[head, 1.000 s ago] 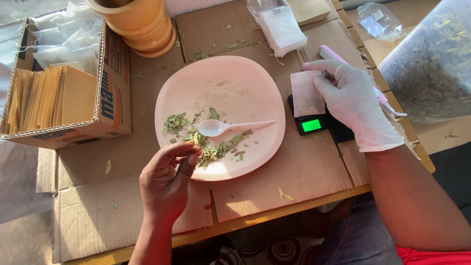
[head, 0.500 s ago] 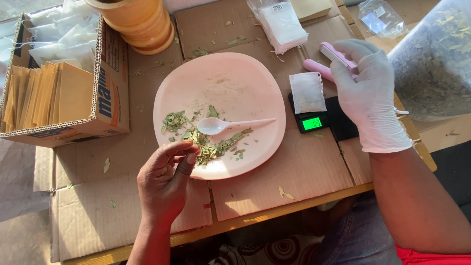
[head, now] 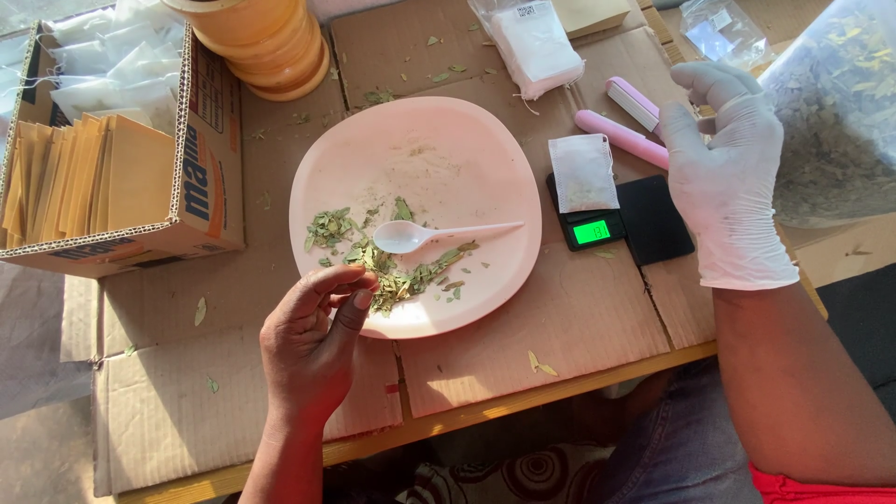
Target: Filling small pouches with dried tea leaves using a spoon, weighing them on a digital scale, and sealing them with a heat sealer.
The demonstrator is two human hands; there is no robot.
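My left hand (head: pixel 313 345) is bare and rests at the near edge of a pink plate (head: pixel 485 121), thumb and forefinger pinched together with nothing showing between them. On the plate lie dried green leaves (head: pixel 401 275) and a white plastic spoon (head: pixel 420 235). My right hand (head: pixel 723 177) wears a white glove and holds a pink hinged hand tool (head: pixel 621 137), its two arms apart and pointing left. Just below the tool a small white filter bag (head: pixel 583 173) lies on a black pocket scale (head: pixel 644 224) with a lit green display.
A cardboard box (head: pixel 210 187) of tan envelopes and clear packets stands at the left. Orange stacked containers (head: pixel 261 42) and a packet of white bags (head: pixel 532 42) are at the back. A large clear bag of dried leaves (head: pixel 835 121) fills the right. Flattened cardboard covers the table.
My right hand left the filter bag on the scale, took up the pink tool and drew it back to the right. My left hand has stayed at the plate's edge.
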